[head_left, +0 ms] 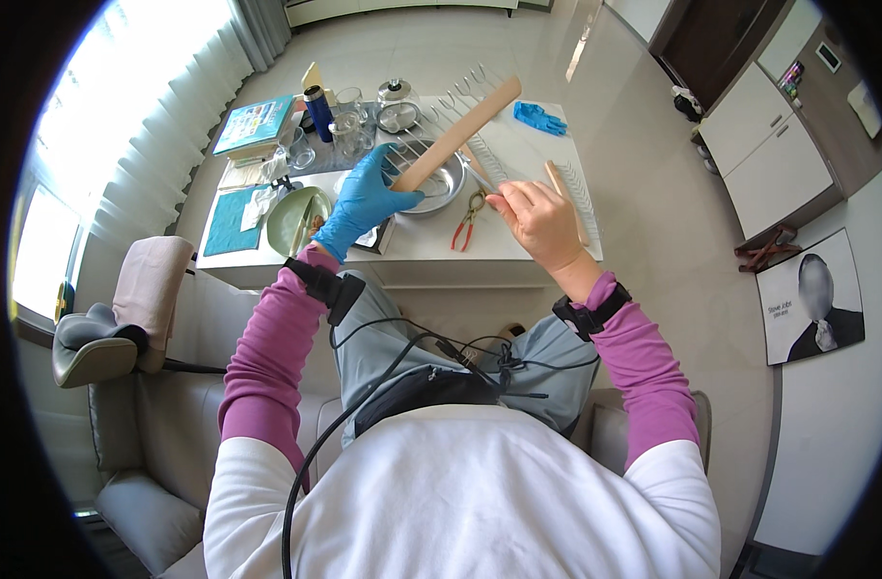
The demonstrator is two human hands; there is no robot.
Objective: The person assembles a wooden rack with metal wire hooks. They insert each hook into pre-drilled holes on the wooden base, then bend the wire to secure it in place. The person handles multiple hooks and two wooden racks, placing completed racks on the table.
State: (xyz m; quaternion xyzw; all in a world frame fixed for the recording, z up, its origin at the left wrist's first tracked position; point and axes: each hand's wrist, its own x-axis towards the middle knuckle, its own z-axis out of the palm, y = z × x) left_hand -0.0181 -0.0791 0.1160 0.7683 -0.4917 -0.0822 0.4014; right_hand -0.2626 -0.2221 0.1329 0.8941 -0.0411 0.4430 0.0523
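My left hand [369,193], in a blue glove, grips the lower end of a long wooden bar [470,125], which is tilted up to the right. Curved metal prongs [451,106] show along its far side. Bare and closed, my right hand [536,220] pinches a thin metal piece [478,178] just right of the bar; its kind is too small to tell. Beneath the bar, a metal bowl [445,197] stands on the white table. Pliers [467,220] with red handles lie between the bowl and my right hand. Another wooden bar [563,198] with metal prongs rests behind that hand.
On the table [441,249] are a green bowl [285,220], a teal cloth [231,220], books [252,127], a dark blue flask [317,112], several glass vessels [347,133] and a loose blue glove [540,118]. A black cable [340,415] runs across my lap.
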